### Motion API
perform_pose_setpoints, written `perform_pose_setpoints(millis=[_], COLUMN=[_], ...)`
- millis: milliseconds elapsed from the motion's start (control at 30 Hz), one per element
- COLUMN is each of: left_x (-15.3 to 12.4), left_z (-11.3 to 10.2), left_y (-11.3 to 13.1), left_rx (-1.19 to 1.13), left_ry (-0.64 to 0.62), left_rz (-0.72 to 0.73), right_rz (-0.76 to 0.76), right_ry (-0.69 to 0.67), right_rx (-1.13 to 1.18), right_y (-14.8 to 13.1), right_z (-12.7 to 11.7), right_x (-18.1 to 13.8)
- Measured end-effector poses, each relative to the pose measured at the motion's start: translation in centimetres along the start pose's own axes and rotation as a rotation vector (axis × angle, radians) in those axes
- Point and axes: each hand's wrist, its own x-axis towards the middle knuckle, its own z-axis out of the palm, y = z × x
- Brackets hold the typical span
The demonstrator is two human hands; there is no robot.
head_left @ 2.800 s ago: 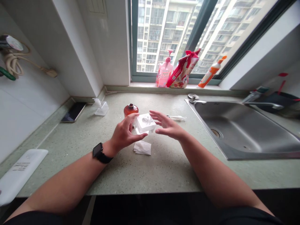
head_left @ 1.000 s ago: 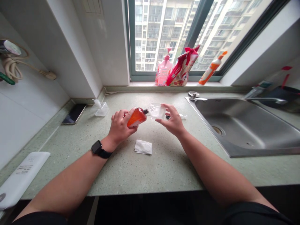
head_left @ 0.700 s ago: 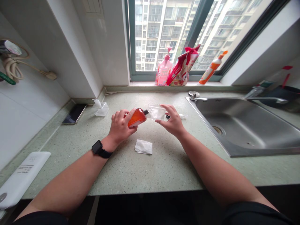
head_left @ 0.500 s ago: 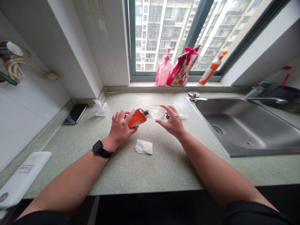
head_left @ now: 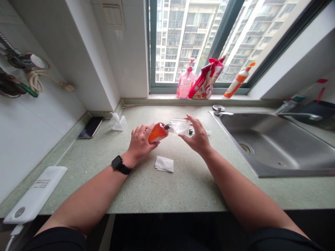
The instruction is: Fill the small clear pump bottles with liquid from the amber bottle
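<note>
Left hand [head_left: 142, 141] clamps the uncapped amber bottle [head_left: 158, 133], neck toward two o'clock; right hand [head_left: 197, 136] grips the clear bottle [head_left: 180, 126]; transfer seems unfinished

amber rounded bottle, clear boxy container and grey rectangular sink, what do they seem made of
Amber rounded bottle: probably plastic, possibly glass; glossy, with a translucent body. Clear boxy container: plastic or glass, I can't tell which; smooth, with transparent walls. Grey rectangular sink: likely stainless steel; metallic sheen with soft highlights.
</note>
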Motion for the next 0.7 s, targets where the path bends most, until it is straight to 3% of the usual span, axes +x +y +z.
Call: perform_pose_setpoints(millis=[700], left_x=[0.1], left_z=[0.5], left_y=[-0.4], left_rx=[-0.099], left_ry=[-0.002], left_rz=[-0.033], right_rz=[-0.107], right_ry=[0.011], right_rx=[-0.135], right_y=[-1.3], right_z=[-1.2], right_x=[1.4])
